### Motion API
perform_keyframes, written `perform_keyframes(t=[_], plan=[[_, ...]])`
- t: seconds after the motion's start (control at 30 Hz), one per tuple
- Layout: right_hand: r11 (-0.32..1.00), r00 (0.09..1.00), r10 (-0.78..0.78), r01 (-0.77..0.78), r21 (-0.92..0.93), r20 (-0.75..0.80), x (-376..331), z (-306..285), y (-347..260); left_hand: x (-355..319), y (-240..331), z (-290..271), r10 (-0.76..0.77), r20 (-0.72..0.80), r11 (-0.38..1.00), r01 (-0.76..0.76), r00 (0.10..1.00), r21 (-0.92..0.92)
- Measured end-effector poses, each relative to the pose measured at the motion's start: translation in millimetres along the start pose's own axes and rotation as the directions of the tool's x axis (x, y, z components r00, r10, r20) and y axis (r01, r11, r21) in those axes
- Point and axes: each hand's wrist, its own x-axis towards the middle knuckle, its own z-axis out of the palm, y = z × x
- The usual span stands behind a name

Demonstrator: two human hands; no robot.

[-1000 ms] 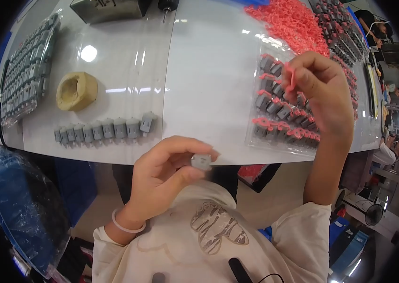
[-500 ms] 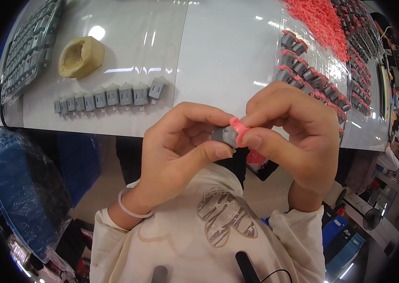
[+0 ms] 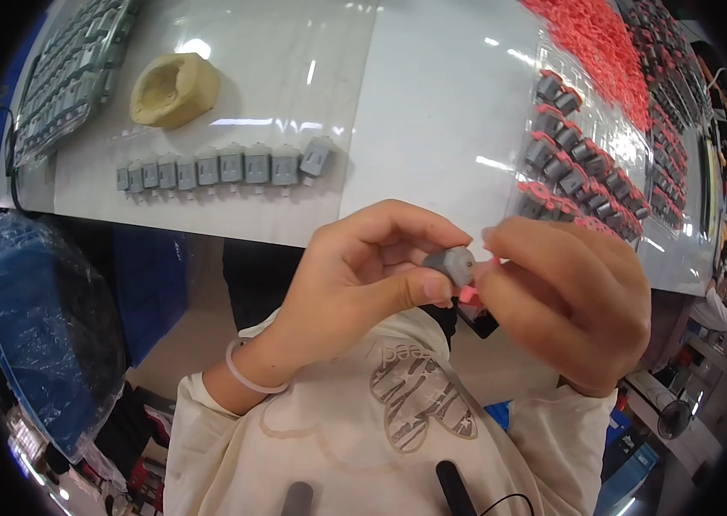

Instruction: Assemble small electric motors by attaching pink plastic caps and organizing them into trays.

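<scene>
While the left hand [image 3: 355, 275] pinched a grey motor [image 3: 451, 263] mid-frame, right-hand [image 3: 570, 301] fingers [image 3: 518, 258] pinched a red cap [image 3: 469, 294] against it. Both were below the surface [image 3: 432, 112].

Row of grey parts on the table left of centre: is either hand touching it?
No. The row of grey parts lies alone on the table, while the left hand and right hand hold a small grey part below the edge.

Left hand [image 3: 355, 275] and right hand [image 3: 565, 301], fingertips together.

White worktable [image 3: 432, 112], pretty loaded up

A row of small grey motors [image 3: 226, 166], a yellowish sponge ring [image 3: 172, 87], a tray of grey parts [image 3: 67, 73], red-capped motors [image 3: 582, 168] and a pile of red caps [image 3: 600, 39] sit on it.
</scene>
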Motion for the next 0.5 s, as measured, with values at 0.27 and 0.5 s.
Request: perform_keyframes(t=[0.27,0.5], plan=[[0.99,0.983,-0.117,0.128,0.067,-0.141,-4,19,5,0,7,1,-0.117,-0.033,0.99,0.114,0.993,-0.088],[0.945,0.987,-0.018,0.07,0.318,-0.162,-11,25,19,-4,4,5,-0.1,-0.067,0.991,0.093,0.993,-0.099]])
